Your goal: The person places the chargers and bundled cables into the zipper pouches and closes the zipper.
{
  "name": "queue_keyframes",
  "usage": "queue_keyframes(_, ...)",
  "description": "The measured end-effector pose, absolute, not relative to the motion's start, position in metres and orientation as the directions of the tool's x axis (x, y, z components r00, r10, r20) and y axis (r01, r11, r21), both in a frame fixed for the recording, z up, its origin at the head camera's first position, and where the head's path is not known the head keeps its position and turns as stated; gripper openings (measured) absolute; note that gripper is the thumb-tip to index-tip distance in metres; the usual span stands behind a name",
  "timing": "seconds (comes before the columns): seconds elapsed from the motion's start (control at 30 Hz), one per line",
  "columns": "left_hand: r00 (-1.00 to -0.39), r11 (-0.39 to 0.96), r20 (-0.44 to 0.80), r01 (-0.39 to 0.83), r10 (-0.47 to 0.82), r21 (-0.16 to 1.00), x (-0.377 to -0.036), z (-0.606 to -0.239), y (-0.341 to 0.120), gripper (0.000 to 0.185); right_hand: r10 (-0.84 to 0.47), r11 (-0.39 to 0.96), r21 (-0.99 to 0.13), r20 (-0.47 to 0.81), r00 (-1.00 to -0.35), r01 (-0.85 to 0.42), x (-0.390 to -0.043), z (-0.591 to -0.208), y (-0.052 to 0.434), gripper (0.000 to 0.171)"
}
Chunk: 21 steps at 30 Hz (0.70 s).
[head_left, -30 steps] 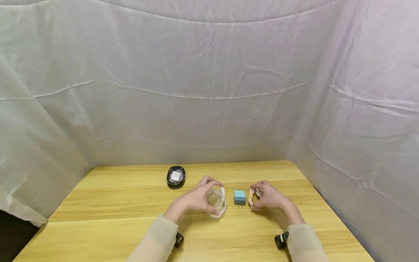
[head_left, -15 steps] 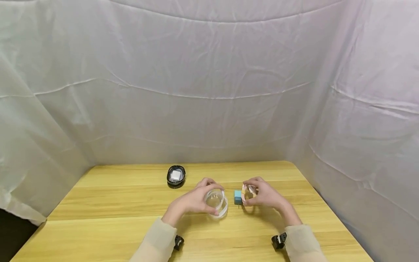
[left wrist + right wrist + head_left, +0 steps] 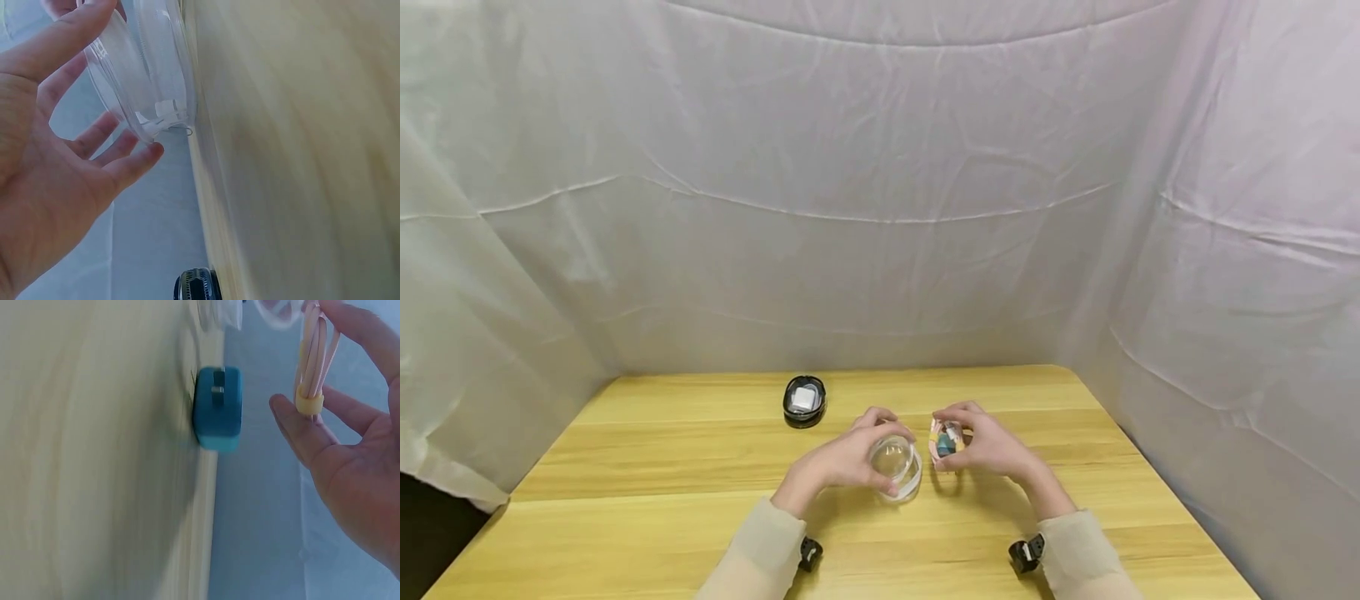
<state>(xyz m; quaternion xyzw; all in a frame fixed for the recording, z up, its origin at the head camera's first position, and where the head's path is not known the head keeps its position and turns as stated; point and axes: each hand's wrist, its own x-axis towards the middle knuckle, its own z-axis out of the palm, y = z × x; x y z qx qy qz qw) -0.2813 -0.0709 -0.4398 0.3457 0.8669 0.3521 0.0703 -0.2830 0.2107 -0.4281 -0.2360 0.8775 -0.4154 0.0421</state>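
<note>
My left hand [image 3: 842, 458] grips a clear round lid [image 3: 891, 454] by its edges, thumb and fingers on opposite sides. The lid is tilted over a clear round container [image 3: 913, 483] on the table; the left wrist view shows both clear parts [image 3: 115, 69] close together. In my right hand [image 3: 992, 442], a pale pink coiled cable [image 3: 314, 356] with a yellow tie is pinched between thumb and fingers, raised off the table. Beneath and behind it in the head view, a blue plug charger [image 3: 217, 409] rests on the table, its prongs showing in the right wrist view.
At the back left stands a black-rimmed oval container [image 3: 792, 414] with a white block [image 3: 805, 398] inside. The wooden table [image 3: 662, 533] runs back to grey cloth [image 3: 880, 275], which also hangs at both sides.
My right hand has lifted the coiled cable and carried it left, over the blue charger and closer to the clear container. The left hand has tilted the lid slightly and stays in place.
</note>
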Motion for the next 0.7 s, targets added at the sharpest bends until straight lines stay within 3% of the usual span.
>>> queue_keyframes(0.7,-0.747,0.457,0.134,0.527,0.652,0.717,-0.283,-0.441,-0.073,0.078,-0.495,0.526,-0.76,0.091,-0.864,-0.381,-0.277,-0.436,0.184,0.082)
